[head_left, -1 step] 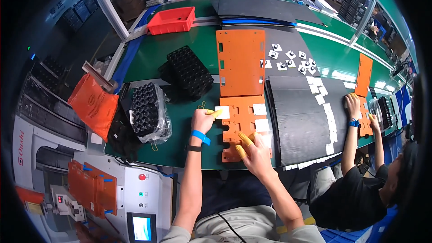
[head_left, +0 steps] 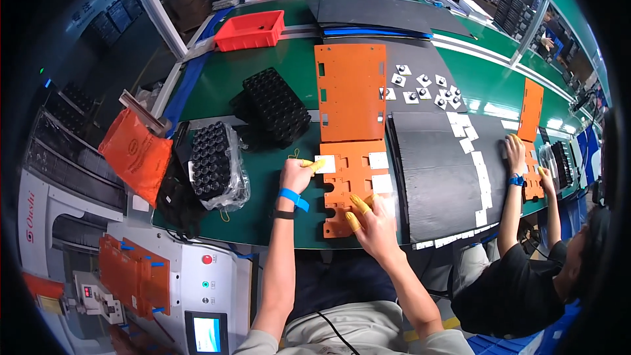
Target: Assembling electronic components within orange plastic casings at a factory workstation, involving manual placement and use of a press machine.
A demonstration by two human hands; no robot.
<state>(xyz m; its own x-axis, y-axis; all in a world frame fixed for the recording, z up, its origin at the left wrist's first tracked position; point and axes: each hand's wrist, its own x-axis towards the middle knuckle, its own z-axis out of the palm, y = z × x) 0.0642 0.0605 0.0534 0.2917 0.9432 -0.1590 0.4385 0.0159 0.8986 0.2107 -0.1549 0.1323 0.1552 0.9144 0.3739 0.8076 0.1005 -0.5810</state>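
Observation:
An orange hinged fixture lies unfolded on the green workbench, its lid panel folded back away from me. White square plates rest in it: one at the left, one at the upper right and another below that. My left hand, with yellow finger cots and a blue wristband, pinches the left plate at its outer edge. Over the fixture's lower right spreads my right hand, its yellow-cotted fingers apart on the orange surface. It partly covers a white plate beside it.
Black trays and a bagged black tray lie left. A red bin stands behind. Right are black sheets with white plates, and small lens-like parts beyond. A co-worker handles another orange fixture.

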